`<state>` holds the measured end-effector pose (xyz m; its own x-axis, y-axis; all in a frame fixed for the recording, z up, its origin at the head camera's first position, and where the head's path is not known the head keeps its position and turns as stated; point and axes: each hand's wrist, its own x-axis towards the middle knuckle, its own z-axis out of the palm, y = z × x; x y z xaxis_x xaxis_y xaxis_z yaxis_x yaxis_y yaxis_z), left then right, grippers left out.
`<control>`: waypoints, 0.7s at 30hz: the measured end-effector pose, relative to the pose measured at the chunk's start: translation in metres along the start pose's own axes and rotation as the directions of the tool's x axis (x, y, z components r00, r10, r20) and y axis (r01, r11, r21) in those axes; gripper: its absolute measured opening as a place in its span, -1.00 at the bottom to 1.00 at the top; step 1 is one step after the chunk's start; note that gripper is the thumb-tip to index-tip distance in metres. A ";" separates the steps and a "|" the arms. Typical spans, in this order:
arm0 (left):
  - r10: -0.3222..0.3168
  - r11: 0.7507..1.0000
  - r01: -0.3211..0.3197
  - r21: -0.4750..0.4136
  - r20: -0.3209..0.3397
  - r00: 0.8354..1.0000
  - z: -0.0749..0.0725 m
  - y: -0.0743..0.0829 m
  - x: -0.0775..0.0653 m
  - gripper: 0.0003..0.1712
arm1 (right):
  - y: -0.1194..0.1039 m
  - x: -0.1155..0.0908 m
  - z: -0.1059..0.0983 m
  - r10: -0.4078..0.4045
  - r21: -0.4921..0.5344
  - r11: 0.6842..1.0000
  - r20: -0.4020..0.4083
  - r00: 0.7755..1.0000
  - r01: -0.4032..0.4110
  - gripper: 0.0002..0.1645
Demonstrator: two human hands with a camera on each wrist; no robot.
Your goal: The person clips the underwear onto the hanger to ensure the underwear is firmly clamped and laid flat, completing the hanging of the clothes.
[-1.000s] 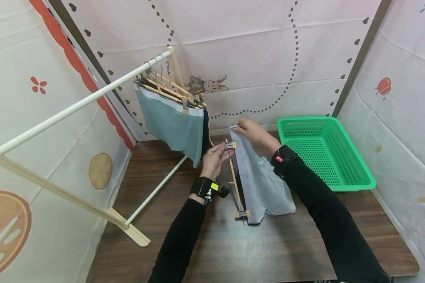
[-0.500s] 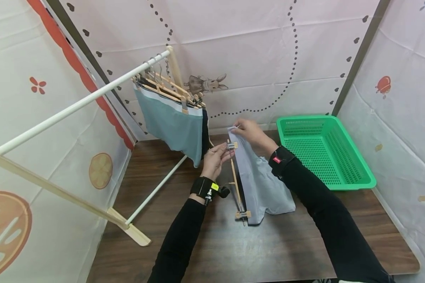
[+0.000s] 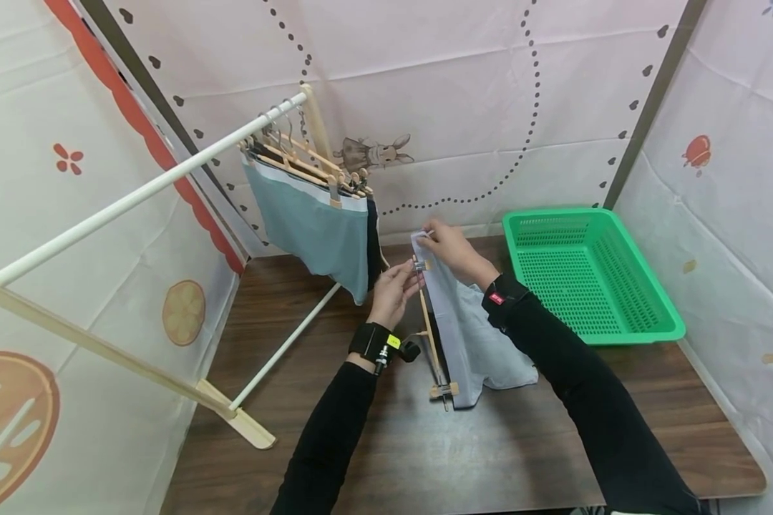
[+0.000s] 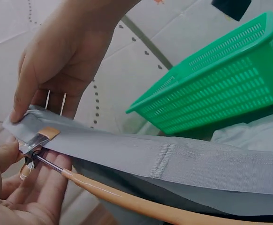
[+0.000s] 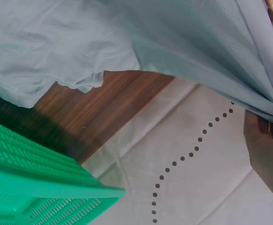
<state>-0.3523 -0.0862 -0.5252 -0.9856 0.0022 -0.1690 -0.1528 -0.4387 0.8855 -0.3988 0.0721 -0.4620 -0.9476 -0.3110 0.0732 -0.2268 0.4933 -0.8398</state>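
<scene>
A pair of pale blue-grey shorts (image 3: pixel 479 350) lies on the table with its wide waistband (image 4: pixel 122 150) along a wooden clip hanger (image 3: pixel 429 330). My left hand (image 3: pixel 389 292) pinches the hanger's far clip (image 4: pixel 47 134), whose wooden pad lies over the corner of the waistband. With thumb and fingers, my right hand (image 3: pixel 454 252) holds that same corner just beyond the clip. The hanger's near clip (image 3: pixel 444 390) sits at the other end of the waistband. In the right wrist view the right hand (image 5: pixel 268 154) shows only partly below the stretched cloth.
To the left stands a white-barred clothes rack (image 3: pixel 148 187), with several clip hangers and a teal garment (image 3: pixel 312 225) hanging from it. A green perforated basket (image 3: pixel 673 330) rests at the back right of the wooden table (image 3: pixel 522 458). Printed cloth walls enclose the table.
The right hand has shifted slightly left with the waistband corner. The far clip, which stood beside the cloth, now overlaps its edge. The left hand stays nearly still.
</scene>
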 end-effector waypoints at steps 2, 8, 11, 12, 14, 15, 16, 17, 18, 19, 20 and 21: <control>-0.036 0.999 0.036 -0.003 0.005 0.999 -0.001 -0.002 0.002 -0.58 | 0.005 -0.003 0.002 -0.025 -0.044 0.999 -0.003 1.000 0.024 -0.52; -0.140 0.983 0.142 -0.119 0.028 0.990 -0.013 -0.011 0.012 -0.48 | 0.019 -0.021 0.013 -0.062 -0.174 0.984 -0.073 0.995 0.048 -0.43; -0.188 0.960 0.187 -0.210 0.015 0.982 -0.021 -0.017 0.019 -0.55 | 0.026 -0.040 0.023 -0.033 -0.207 0.978 -0.065 0.997 0.019 -0.42; -0.201 0.952 0.198 -0.235 0.013 0.980 -0.026 -0.020 0.021 -0.55 | 0.029 -0.048 0.028 -0.027 -0.220 0.975 -0.060 0.998 0.013 -0.41; -0.219 0.939 0.213 -0.271 0.007 0.976 -0.034 -0.025 0.023 -0.50 | 0.037 -0.065 0.040 -0.022 -0.247 0.969 -0.048 0.999 0.009 -0.42; -0.229 0.933 0.219 -0.285 -0.002 0.973 -0.038 -0.028 0.024 -0.46 | 0.041 -0.074 0.048 -0.020 -0.257 0.966 -0.044 0.999 0.008 -0.42; -0.235 0.930 0.222 -0.292 -0.011 0.972 -0.042 -0.031 0.024 -0.43 | 0.047 -0.083 0.056 -0.024 -0.262 0.965 -0.041 0.999 0.012 -0.42; -0.241 0.929 0.225 -0.294 -0.020 0.970 -0.046 -0.034 0.024 -0.40 | 0.051 -0.093 0.064 -0.029 -0.270 0.963 -0.035 0.999 0.018 -0.44; -0.246 0.929 0.227 -0.292 -0.030 0.969 -0.050 -0.037 0.024 -0.38 | 0.056 -0.102 0.072 -0.029 -0.274 0.962 -0.028 0.999 0.021 -0.46; -0.252 0.929 0.230 -0.290 -0.040 0.967 -0.053 -0.039 0.023 -0.37 | 0.060 -0.112 0.080 -0.028 -0.285 0.958 -0.021 0.999 0.021 -0.47; -0.256 0.930 0.232 -0.284 -0.048 0.966 -0.056 -0.041 0.023 -0.35 | 0.064 -0.121 0.087 -0.022 -0.291 0.957 -0.015 1.000 0.017 -0.49; -0.258 0.931 0.232 -0.283 -0.057 0.964 -0.059 -0.043 0.022 -0.35 | 0.067 -0.129 0.094 -0.016 -0.313 0.950 -0.009 1.000 0.012 -0.50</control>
<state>-0.3631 -0.1202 -0.5923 -0.9070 0.0641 -0.4162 -0.3507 -0.6621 0.6623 -0.2709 0.0689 -0.5784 -0.9459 -0.3112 0.0918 -0.2975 0.7190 -0.6281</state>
